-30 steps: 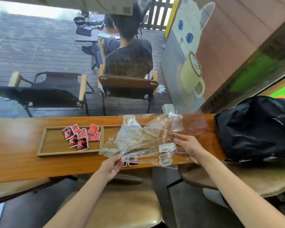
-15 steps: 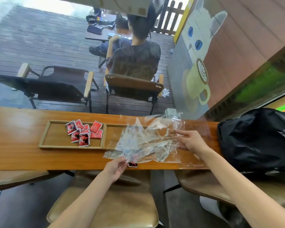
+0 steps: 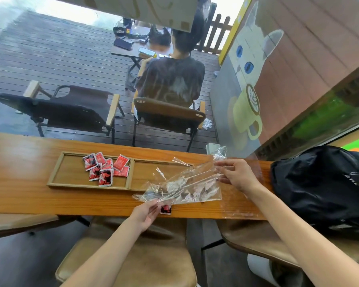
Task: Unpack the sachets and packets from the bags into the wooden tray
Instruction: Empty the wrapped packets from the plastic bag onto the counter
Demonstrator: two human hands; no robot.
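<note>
A two-compartment wooden tray (image 3: pixel 54 177) lies on the long wooden counter (image 3: pixel 19 162). Several red sachets (image 3: pixel 106 168) are piled in its left compartment; the right compartment is partly covered by a clear plastic bag (image 3: pixel 184 187). White packets show faintly inside the bag. My left hand (image 3: pixel 146 212) pinches the bag's near left corner at the counter's front edge. My right hand (image 3: pixel 237 175) grips the bag's far right end. One red sachet (image 3: pixel 165 209) lies on the counter beside my left fingers.
A black backpack (image 3: pixel 323 183) sits at the counter's right end. Another clear bag (image 3: pixel 243 201) lies flat under my right forearm. Tan padded stools (image 3: pixel 145 262) stand below the counter. Beyond the glass, a person sits in a chair (image 3: pixel 168 114) on a wooden deck.
Both hands have drawn the bag out flatter and longer, the right hand rising toward the far right. The head view tilted upward. The lone red sachet stays by the front edge.
</note>
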